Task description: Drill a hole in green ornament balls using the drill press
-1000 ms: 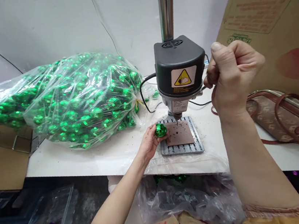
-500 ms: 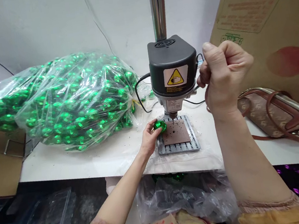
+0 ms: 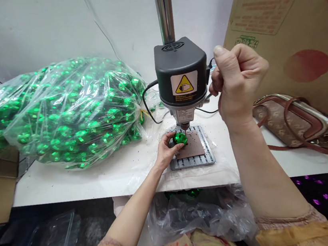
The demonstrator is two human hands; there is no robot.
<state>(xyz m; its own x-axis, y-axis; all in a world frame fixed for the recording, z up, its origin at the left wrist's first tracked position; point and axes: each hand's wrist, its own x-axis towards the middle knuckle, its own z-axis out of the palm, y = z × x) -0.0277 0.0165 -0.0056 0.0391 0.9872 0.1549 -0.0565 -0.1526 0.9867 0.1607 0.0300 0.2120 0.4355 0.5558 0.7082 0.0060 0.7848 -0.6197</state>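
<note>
White table (image 3: 69, 184): bag (image 3: 68, 111), drill press (image 3: 182, 76), handbag (image 3: 290, 118)

Bright, even light, glare on the clear bag (image 3: 60, 112), wide-angle bending at edges, mostly sharp.

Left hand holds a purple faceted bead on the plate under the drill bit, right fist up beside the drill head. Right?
One slip: the bead is green, not purple, as the head view shows. The rest stands: the left hand holds it on the plate under the bit, and the right hand is a fist beside the drill head.
</note>
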